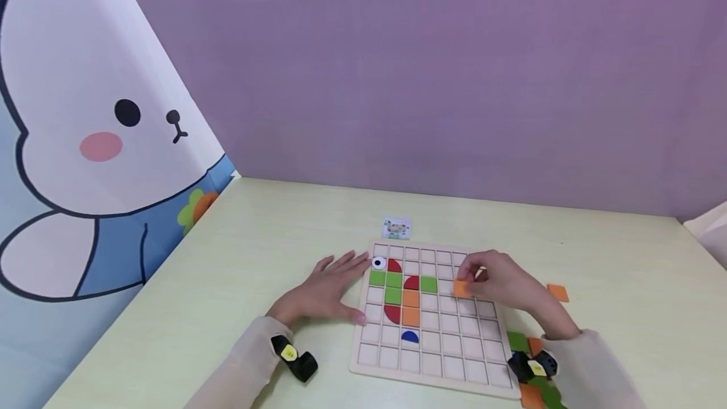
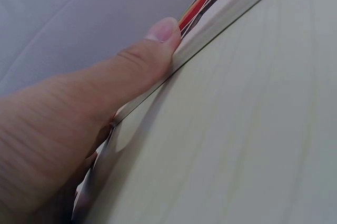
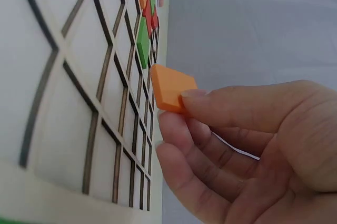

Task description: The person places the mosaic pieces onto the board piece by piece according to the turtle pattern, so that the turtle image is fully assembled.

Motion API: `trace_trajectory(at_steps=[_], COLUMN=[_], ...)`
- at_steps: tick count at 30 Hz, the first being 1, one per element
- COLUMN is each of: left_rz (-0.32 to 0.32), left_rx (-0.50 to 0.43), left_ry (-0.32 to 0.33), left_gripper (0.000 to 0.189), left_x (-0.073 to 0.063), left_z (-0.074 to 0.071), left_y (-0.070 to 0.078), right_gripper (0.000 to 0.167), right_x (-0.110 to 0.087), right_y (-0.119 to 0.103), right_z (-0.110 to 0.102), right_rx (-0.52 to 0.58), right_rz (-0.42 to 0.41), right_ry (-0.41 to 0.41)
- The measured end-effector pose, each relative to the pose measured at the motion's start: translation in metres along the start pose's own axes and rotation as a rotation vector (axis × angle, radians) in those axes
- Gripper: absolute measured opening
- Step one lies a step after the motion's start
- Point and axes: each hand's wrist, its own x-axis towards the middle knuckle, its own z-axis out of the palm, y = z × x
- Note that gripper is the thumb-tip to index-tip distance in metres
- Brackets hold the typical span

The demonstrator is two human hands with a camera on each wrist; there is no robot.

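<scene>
A wooden grid board (image 1: 431, 361) lies on the table, partly filled with coloured tiles. Red quarter-round pieces, green square tiles (image 1: 393, 296), orange square tiles (image 1: 411, 317), a blue half-round piece (image 1: 410, 336) and a white eye piece (image 1: 378, 263) sit in its left cells. My right hand (image 1: 500, 279) pinches an orange square tile (image 3: 172, 88) between thumb and fingers, just over the board's right part. My left hand (image 1: 326, 292) lies with spread fingers beside the board, its thumb (image 2: 158, 39) touching the board's left edge.
A small picture card (image 1: 396, 228) lies behind the board. One loose orange tile (image 1: 558, 293) rests to the right. More green and orange tiles (image 1: 532, 395) are heaped under the right wrist, partly hidden. A purple cloth (image 1: 454, 81) hangs along the table's far edge.
</scene>
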Motion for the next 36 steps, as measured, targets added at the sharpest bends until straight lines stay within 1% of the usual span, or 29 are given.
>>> trace_trajectory(at_steps=[3, 11, 17, 19, 24, 29, 34, 36], left_rz=[-0.004, -0.017, -0.013, -0.008, -0.007, -0.023, -0.024, -0.022], left_rx=[0.006, -0.009, -0.008, -0.005, -0.003, 0.001, -0.005, -0.003], left_ry=[0.003, -0.002, -0.005, -0.004, 0.002, -0.004, -0.009, -0.008], left_gripper=[0.105, 0.105, 0.105, 0.105, 0.106, 0.106, 0.105, 0.105], left_x=[0.0, 0.001, 0.002, 0.002, 0.003, 0.003, 0.002, 0.002], left_z=[0.0, 0.0, 0.002, 0.002, 0.002, 0.002, 0.002, 0.001], left_y=[0.0, 0.0, 0.001, 0.001, 0.0, 0.0, 0.0, 0.0], right_gripper=[0.012, 0.012, 0.014, 0.015, 0.015, 0.014, 0.014, 0.013], right_x=[0.002, 0.011, 0.015, 0.016, 0.018, 0.019, 0.02, 0.021], right_y=[-0.002, -0.011, -0.014, -0.015, -0.019, -0.022, -0.022, -0.021], right_z=[0.003, 0.016, 0.024, 0.026, 0.029, 0.032, 0.035, 0.037], right_rx=[0.007, -0.006, -0.002, -0.006, 0.001, 0.005, 0.004, 0.003], right_rz=[-0.017, 0.016, 0.007, 0.001, 0.018, 0.029, 0.042, 0.033], right_ry=[-0.002, -0.011, -0.02, -0.025, -0.023, -0.031, -0.028, -0.029])
